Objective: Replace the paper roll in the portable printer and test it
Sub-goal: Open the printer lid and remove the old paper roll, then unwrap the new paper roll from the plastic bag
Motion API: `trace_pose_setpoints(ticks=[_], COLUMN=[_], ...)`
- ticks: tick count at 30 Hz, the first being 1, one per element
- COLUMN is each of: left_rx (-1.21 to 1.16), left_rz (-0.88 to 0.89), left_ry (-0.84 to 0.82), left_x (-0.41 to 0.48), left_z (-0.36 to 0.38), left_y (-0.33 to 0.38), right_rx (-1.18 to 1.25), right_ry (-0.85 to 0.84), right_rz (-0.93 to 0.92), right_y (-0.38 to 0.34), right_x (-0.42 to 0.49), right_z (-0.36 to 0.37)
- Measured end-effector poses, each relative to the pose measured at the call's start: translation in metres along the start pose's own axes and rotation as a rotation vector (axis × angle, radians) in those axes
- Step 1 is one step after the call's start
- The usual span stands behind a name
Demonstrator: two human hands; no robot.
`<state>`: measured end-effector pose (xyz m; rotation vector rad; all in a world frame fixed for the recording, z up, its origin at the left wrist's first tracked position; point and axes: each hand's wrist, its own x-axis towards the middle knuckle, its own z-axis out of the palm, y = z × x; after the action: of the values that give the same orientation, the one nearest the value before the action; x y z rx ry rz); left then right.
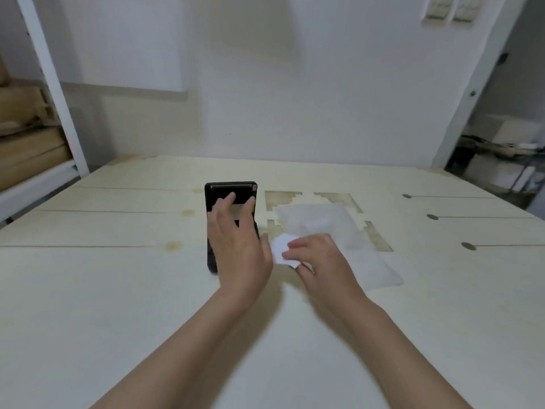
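Table [118,290]: pale, stained, w/ slots. Clear plastic bag [348,231] lies flat at right, partly under the right hand. Portable printer [219,199], black, long axis running away from the person, sits just left of the paper roll [281,249]. Left hand [239,240] rests spread over the printer top, not clenched. Right hand [318,258] pinches the white roll, touching the table. Roll goes left into the printer; only the left hand is in the way.

printer [230,199]: 1 | paper roll [282,249]: 1 | plastic bag [339,231]: 1 | hands: 2
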<state>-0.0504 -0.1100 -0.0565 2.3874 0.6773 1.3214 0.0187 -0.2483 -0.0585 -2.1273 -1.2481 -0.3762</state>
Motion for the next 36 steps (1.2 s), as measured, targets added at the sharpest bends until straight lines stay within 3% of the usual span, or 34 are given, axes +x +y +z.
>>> trace_pose_setpoints(ticks=[4, 8, 15, 18, 21, 26, 29, 36], left_rx=[0.023, 0.031, 0.104, 0.169, 0.176, 0.131, 0.164, -0.234], left_rz=[0.218, 0.308, 0.316, 0.348, 0.334, 0.174, 0.172, 0.307], left_ry=[-0.312, -0.709, -1.007, -0.985, -0.897, -0.832, -0.772, -0.664], left_x=[-0.021, -0.041, -0.044, -0.038, -0.031, -0.014, -0.010, -0.021], left_z=[0.018, 0.037, 0.058, 0.059, 0.059, 0.062, 0.058, 0.055], left_y=[0.034, 0.061, 0.075, 0.070, 0.064, 0.047, 0.045, 0.071], right_rx=[-0.265, -0.309, -0.463, -0.470, -0.492, -0.236, -0.170, 0.070], right_ry=[0.230, 0.021, -0.230, -0.284, -0.273, -0.046, 0.130, 0.306], right_rz=[0.233, 0.619, 0.777, 0.693, 0.782, 0.554, 0.548, 0.575], right_y=[0.034, 0.064, 0.087, 0.085, 0.081, 0.082, 0.079, 0.067], right_x=[-0.025, -0.058, -0.072, -0.066, -0.057, -0.055, -0.050, -0.042], right_z=[-0.031, -0.053, -0.068, -0.064, -0.064, -0.059, -0.054, -0.044])
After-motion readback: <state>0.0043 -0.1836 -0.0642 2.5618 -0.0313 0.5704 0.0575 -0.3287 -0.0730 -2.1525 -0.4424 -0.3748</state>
